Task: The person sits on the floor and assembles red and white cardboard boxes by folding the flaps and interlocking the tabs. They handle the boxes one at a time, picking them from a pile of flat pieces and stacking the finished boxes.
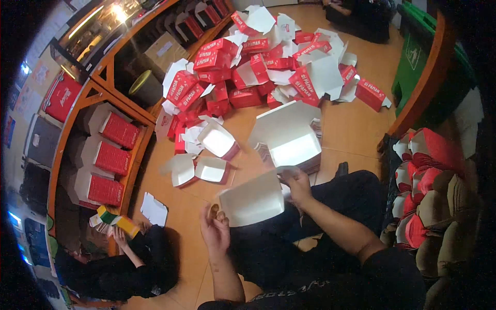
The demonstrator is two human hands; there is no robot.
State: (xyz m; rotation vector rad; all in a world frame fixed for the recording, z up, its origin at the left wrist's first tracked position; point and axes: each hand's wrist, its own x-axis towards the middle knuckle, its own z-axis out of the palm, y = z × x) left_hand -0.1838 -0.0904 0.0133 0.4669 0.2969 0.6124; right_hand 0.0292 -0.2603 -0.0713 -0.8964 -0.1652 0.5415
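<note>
Above my lap is a paper food box point(253, 200), tilted, its white inside facing up. My left hand point(216, 230) has its fingers curled at the box's left edge. At the upper right corner my right hand point(297, 187) is closed on the box's edge, with part of a flap by its fingers. Just beyond stands a nested stack of open boxes point(297, 150), white within. Left of that stack, a few separate opened boxes point(219, 139) sit on the floor. The outside of the held box is hidden.
A big pile of red-and-white boxes point(258, 70) covers the far floor. Shelves point(142, 116) with red box stacks stand left. A co-worker's hand point(121, 240) holds a yellow-green carton point(126, 225). Flattened boxes point(429, 191) stand stacked right; another person point(367, 18) sits beyond the pile.
</note>
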